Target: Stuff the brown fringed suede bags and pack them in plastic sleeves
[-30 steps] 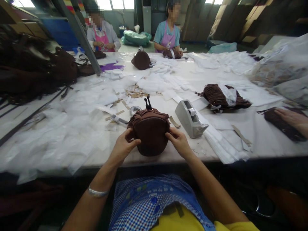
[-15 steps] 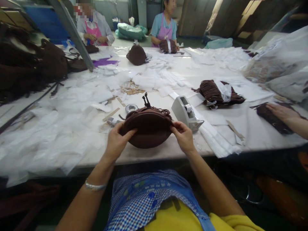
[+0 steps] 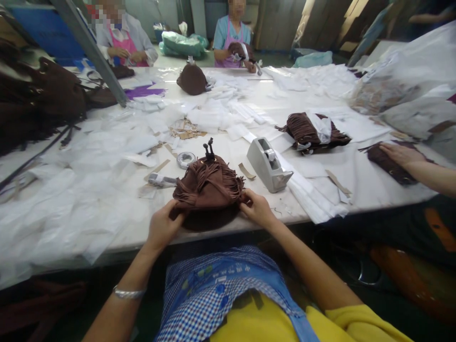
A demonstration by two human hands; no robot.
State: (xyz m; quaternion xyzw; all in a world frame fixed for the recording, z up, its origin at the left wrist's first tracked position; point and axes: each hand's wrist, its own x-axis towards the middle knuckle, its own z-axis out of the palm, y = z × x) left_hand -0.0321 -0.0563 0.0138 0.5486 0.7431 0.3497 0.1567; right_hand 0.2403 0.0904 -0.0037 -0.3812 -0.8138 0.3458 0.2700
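Observation:
A brown fringed bag point(image 3: 212, 185) rests at the table's near edge, its fringe and knotted cord ends facing up. My left hand point(image 3: 166, 225) pinches its left lower edge, and my right hand point(image 3: 257, 209) grips the right edge, fingers curled at the fringe. The bag's dark, rounded base shows below, between my hands. Right of the bag stands a grey tape dispenser point(image 3: 269, 166). Behind its left side lie a roll of tape point(image 3: 185, 160) and a plastic-wrapped dark item point(image 3: 162, 180) whose kind I cannot make out.
White wrapping sheets point(image 3: 71, 190) cover the table's left side. Another fringed bag point(image 3: 317, 133), wrapped with a white band, lies to the right. Beyond it, a co-worker's hand point(image 3: 402, 154) presses on a brown bag point(image 3: 384, 164). Two people sit across the table. A metal post point(image 3: 92, 52) rises at left.
The bag has tipped so its fringed face shows where the smooth base was, and it sits lower on the table. Both hands keep hold of its edges. The person opposite has raised a bag.

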